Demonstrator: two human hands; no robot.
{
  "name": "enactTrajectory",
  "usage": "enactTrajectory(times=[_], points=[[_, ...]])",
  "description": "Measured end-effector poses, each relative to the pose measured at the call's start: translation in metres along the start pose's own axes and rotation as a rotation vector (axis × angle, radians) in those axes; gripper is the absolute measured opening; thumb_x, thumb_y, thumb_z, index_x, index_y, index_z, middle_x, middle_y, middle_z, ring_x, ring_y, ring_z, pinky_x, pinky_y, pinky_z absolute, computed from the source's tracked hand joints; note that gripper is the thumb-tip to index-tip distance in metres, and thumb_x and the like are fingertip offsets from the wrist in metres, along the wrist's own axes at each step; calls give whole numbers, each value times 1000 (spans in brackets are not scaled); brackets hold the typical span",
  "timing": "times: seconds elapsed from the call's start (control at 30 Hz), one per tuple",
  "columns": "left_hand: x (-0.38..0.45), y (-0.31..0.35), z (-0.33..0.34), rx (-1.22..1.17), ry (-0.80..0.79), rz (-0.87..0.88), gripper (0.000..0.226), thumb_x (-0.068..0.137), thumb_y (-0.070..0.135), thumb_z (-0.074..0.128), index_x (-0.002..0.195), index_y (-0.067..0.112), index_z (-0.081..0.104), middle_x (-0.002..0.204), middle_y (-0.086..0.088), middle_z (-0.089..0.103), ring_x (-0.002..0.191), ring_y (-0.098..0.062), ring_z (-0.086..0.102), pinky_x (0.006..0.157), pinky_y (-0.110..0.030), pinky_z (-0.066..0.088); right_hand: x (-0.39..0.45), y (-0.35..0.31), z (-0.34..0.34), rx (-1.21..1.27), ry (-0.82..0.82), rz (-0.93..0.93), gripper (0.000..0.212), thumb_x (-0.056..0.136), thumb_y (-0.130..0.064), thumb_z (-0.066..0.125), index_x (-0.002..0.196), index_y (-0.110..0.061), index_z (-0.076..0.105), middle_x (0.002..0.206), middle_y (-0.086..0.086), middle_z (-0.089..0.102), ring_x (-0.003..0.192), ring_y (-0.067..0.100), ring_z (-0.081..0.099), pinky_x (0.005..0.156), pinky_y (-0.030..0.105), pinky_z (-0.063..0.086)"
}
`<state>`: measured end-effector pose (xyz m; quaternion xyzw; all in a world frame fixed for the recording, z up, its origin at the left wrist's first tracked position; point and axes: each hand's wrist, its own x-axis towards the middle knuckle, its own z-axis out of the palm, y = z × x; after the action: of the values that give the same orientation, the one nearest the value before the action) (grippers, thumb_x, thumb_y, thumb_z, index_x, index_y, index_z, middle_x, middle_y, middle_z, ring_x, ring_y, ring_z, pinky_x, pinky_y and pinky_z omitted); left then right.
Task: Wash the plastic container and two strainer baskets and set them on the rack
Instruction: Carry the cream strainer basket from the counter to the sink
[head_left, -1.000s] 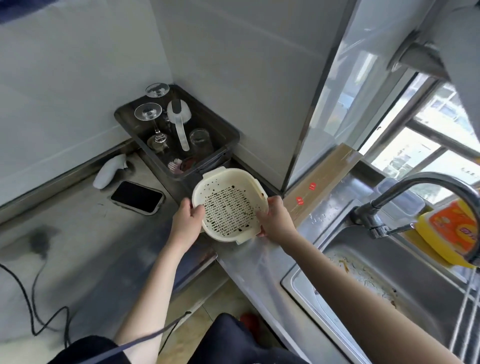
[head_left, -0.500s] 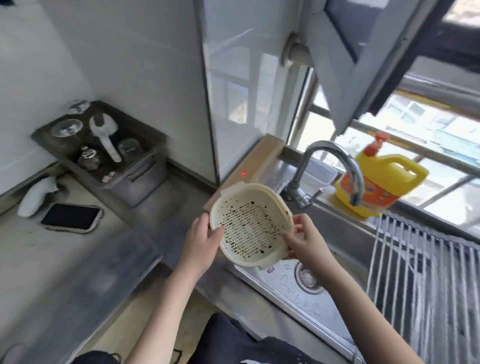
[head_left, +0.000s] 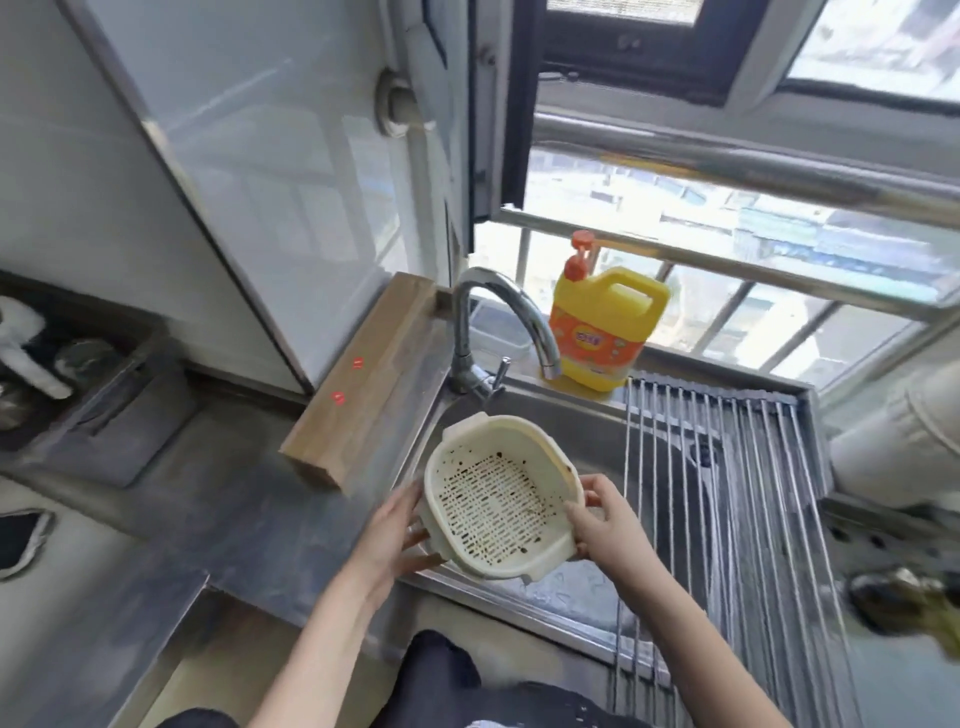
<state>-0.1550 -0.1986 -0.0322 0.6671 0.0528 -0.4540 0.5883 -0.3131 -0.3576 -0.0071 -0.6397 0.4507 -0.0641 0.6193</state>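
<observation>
Hands — left hand (head_left: 392, 535), right hand (head_left: 605, 522) — each grip clamped on strainer basket (head_left: 498, 499) rim, tilted over sink (head_left: 587, 431).

Faucet (head_left: 498, 322): chrome, curved, at the sink's far left corner. Detergent jug (head_left: 605, 327): yellow, orange pump, on the sill just right of the faucet. Wood board (head_left: 369, 379): on the counter left of the sink. Dark tray (head_left: 88, 395): far left. Phone (head_left: 21, 535): near left edge.
</observation>
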Motion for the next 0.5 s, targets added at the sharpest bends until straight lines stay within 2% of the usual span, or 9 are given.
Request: enactTrajectory(times=[0.13,0.27,0.33,0.5], points=[[9,-2,13,26,-52,-110,31,95,46,45,105,23,63,104,-15,66,89,-28,61,74,-45,55,4,8,-9,8,30,37,21,96,-7,49,115,-12,54,108,5,60,80,17,67,53,23,54],[21,-1,17,-23,-200,-177,50,93,56,38,121,20,58,120,-20,59,104,-39,58,72,-44,54,8,11,-15,40,43,51,27,95,-5,47,118,-13,58,105,3,63,78,17,67,51,21,52],[26,1,20,-10,-253,-185,56,88,60,39,127,22,54,126,-19,57,106,-40,60,68,-43,55,11,13,-16,38,55,57,29,95,-4,46,119,-13,60,103,3,65,79,16,67,51,20,52],[33,6,21,57,-287,-179,58,77,59,48,121,23,57,120,-13,62,103,-34,62,63,-38,57,21,16,-17,33,44,85,28,96,-7,46,118,-13,62,100,7,68,77,19,70,51,28,56]])
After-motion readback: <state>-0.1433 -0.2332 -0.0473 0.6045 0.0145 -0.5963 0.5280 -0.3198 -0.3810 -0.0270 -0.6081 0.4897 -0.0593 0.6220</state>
